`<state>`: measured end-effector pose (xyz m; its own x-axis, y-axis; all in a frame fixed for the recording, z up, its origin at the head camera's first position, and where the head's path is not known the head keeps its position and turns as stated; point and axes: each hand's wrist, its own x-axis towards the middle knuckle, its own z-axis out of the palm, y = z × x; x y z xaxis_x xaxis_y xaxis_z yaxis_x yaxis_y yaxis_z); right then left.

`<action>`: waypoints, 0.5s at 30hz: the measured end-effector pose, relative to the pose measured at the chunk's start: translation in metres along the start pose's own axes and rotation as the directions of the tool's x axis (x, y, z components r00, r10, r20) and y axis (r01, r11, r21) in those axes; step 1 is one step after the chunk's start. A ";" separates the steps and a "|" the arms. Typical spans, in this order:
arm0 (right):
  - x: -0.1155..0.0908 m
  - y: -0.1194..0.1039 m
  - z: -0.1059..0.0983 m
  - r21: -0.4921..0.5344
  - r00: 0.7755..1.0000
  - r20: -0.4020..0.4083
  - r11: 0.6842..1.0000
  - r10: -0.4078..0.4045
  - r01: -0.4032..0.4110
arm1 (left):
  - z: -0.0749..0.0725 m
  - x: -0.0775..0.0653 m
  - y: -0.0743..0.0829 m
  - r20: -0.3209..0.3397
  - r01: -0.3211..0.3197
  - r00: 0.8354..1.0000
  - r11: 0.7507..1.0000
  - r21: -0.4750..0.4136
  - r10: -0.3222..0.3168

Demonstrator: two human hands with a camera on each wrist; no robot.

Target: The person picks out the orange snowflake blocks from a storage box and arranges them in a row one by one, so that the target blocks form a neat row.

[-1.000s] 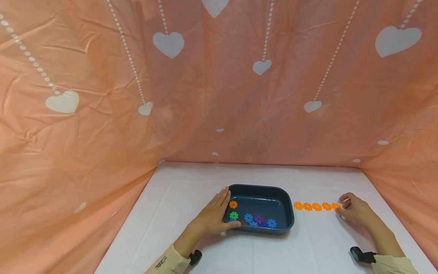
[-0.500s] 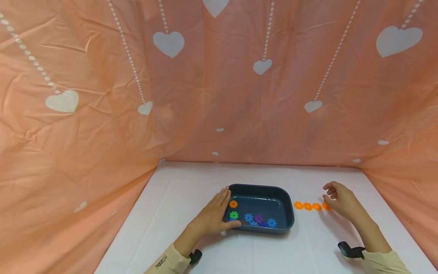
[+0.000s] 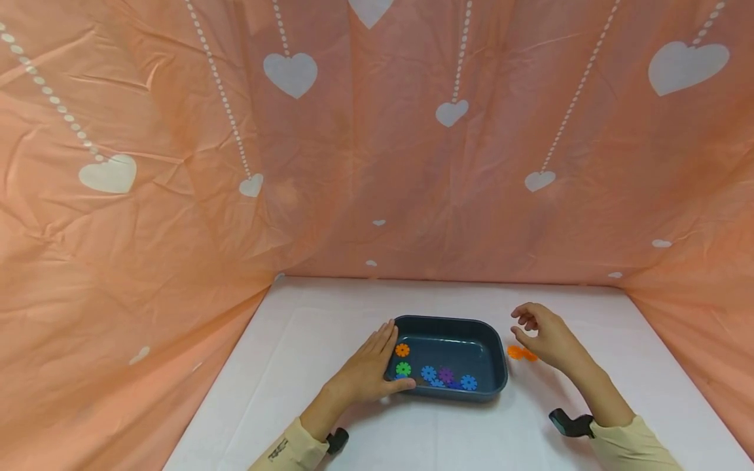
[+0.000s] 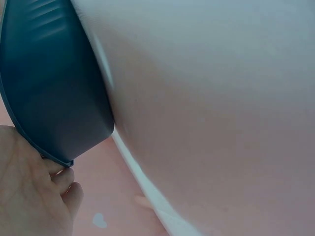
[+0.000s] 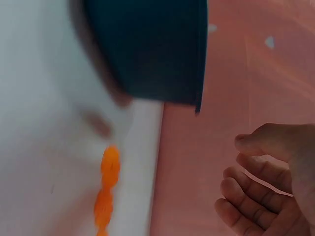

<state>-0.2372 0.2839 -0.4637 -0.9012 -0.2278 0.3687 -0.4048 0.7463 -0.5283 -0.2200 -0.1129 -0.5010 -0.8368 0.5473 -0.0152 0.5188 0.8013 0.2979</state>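
Note:
A dark blue-grey rectangular tray [image 3: 444,396] lies on the white table, holding several flower-shaped plastic discs: an orange disc [image 3: 402,350], a green disc [image 3: 403,369], a purple disc [image 3: 446,375] and blue discs [image 3: 468,382]. My left hand [image 3: 368,369] rests on the tray's left end, fingers straight along the rim and thumb over the front corner. Just right of the tray, a row of orange discs [image 3: 515,352] lies on the table, partly hidden by my right hand [image 3: 544,337]. That hand hovers above the row, fingers loosely bent; the right wrist view shows nothing between them.
A peach cloth [image 3: 383,163] with white hearts hangs behind the table [image 3: 330,307] and down both sides. Each wrist wears a black camera, such as the right wrist camera [image 3: 569,424].
My right hand has moved left from the far end of the orange row to near the tray, with its fingers loosening. The left hand and the tray have stayed in place.

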 end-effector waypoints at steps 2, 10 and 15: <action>0.002 -0.007 0.005 0.009 1.000 0.001 1.000 -0.022 0.022 | -0.001 0.000 0.001 0.000 -0.002 1.000 1.000 -0.003 0.002; 0.009 -0.030 0.026 0.044 0.996 0.035 0.996 -0.077 0.075 | -0.001 -0.001 0.001 -0.008 -0.012 1.000 1.000 -0.012 0.012; 0.012 -0.042 0.038 0.055 0.992 0.061 0.993 -0.110 0.107 | -0.001 0.000 0.000 -0.009 -0.015 1.000 1.000 -0.012 0.015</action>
<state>-0.2369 0.2260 -0.4666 -0.8587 -0.3463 0.3778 -0.5070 0.6820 -0.5271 -0.2201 -0.1136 -0.5003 -0.8306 0.5568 -0.0022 0.5289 0.7901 0.3098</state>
